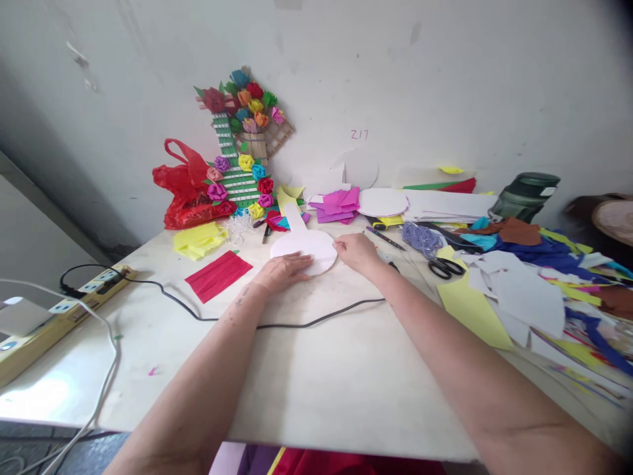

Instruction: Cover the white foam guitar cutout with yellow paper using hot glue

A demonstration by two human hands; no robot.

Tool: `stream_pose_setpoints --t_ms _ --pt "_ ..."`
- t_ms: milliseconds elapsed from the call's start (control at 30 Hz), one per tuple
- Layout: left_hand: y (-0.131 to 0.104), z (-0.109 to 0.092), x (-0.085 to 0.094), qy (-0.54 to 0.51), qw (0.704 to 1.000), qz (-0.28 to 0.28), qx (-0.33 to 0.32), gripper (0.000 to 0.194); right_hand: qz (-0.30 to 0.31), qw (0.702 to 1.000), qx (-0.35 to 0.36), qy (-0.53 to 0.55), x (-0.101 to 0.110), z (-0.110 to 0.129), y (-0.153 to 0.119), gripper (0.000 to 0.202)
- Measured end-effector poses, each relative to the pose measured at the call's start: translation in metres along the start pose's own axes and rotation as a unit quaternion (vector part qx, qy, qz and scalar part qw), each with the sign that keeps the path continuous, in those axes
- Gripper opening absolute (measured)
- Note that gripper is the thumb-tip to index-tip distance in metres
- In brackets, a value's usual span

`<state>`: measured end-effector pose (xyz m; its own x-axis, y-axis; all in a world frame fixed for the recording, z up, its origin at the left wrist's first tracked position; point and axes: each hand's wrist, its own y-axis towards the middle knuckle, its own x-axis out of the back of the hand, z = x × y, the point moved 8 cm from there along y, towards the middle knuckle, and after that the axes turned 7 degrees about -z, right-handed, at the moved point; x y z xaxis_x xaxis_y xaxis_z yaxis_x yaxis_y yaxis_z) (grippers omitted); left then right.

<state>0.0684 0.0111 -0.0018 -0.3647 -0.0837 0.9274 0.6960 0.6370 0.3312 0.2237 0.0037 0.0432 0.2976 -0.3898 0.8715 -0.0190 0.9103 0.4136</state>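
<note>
A white cutout (324, 254) with a rounded body and a long narrow neck lies on the table. My left hand (285, 269) rests flat on its lower left part, fingers stretched out. At the cutout's right edge, the fingers of my right hand (357, 252) are closed in a pinch on the rim. The fingertips are small in view. To the left lies a piece of red crepe paper (219, 276), with folded yellow paper (200, 239) behind it. Black-handled scissors (446, 267) and a purple pen (386, 238) lie to the right.
A black cable (316, 323) crosses the table in front of my hands, near a power strip (93, 287). Paper-flower crafts (240, 185) and a red bag (185, 185) stand against the wall. Paper scraps (527, 284), purple yarn (420, 239) and a dark green bottle (527, 198) are at right.
</note>
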Motion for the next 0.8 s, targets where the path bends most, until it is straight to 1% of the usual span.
stream_pose_setpoints --t_ms 67,133,200,267,300,367,433,500,567,633,700,800 --pt "0.000 -0.002 0.001 -0.003 1.000 -0.010 -0.009 0.047 0.053 0.991 -0.077 0.094 -0.012 -0.007 0.001 0.028" --pt "0.000 -0.004 0.002 -0.005 1.000 -0.019 -0.014 0.049 0.106 0.970 -0.143 0.166 -0.026 -0.012 -0.002 0.026" --pt "0.001 -0.004 0.004 -0.007 0.999 -0.032 -0.010 0.050 0.126 0.961 -0.170 0.178 -0.033 -0.014 -0.004 0.026" --pt "0.001 0.000 0.006 -0.003 0.999 -0.052 0.012 0.049 0.124 0.969 -0.156 0.143 -0.034 -0.014 -0.005 0.026" --pt "0.001 0.005 0.008 0.004 0.997 -0.065 0.034 0.048 0.119 0.975 -0.144 0.117 -0.034 -0.013 -0.005 0.027" --pt "-0.001 0.019 0.014 0.034 0.989 -0.095 0.109 0.048 0.105 0.985 -0.124 0.065 -0.032 -0.011 -0.005 0.029" --pt "-0.007 0.035 0.018 0.068 0.970 -0.111 0.205 0.057 0.087 0.990 -0.106 0.016 -0.030 -0.008 -0.007 0.031" --pt "-0.014 0.049 0.018 0.085 0.947 -0.095 0.293 0.071 0.076 0.994 -0.077 -0.024 -0.028 -0.002 -0.009 0.031" --pt "-0.020 0.057 0.015 0.092 0.929 -0.072 0.351 0.079 0.080 0.994 -0.051 -0.049 -0.027 0.006 -0.013 0.031" --pt "-0.022 0.059 0.015 0.100 0.919 -0.070 0.376 0.077 0.089 0.994 -0.031 -0.063 -0.025 0.013 -0.016 0.037" --pt "-0.021 0.058 0.015 0.105 0.918 -0.081 0.373 0.070 0.097 0.992 -0.014 -0.074 -0.022 0.018 -0.019 0.045" --pt "-0.019 0.059 0.016 0.106 0.918 -0.098 0.370 0.064 0.109 0.991 0.004 -0.076 -0.022 0.021 -0.020 0.044"
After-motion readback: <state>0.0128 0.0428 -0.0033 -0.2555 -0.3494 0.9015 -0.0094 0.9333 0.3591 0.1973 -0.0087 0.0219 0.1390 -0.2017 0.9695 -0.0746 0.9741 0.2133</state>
